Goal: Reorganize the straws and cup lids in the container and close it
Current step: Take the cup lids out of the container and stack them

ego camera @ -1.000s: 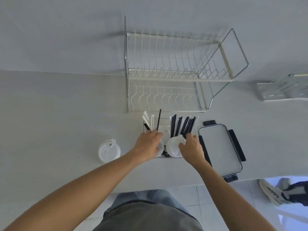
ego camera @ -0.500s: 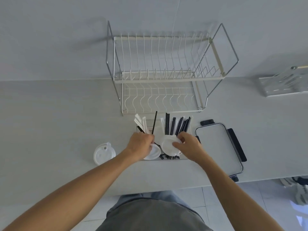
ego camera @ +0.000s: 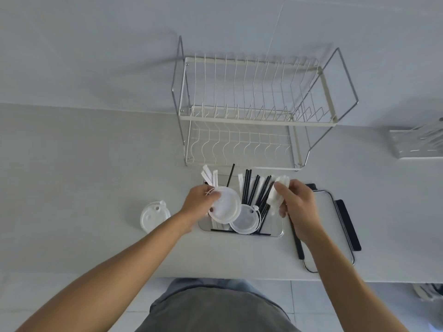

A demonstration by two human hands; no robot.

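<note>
Head view: pale counter [ego camera: 84, 188] carries container [ego camera: 278, 232], dish rack [ego camera: 254, 116], loose lid [ego camera: 153, 215]

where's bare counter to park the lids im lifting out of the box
Free: the wide counter left of the loose lid, and the front strip between the container and the counter edge. Crowded: behind the container sits the dish rack, and right of it the container's lid. Both the left hand and right hand hold lids.
</note>
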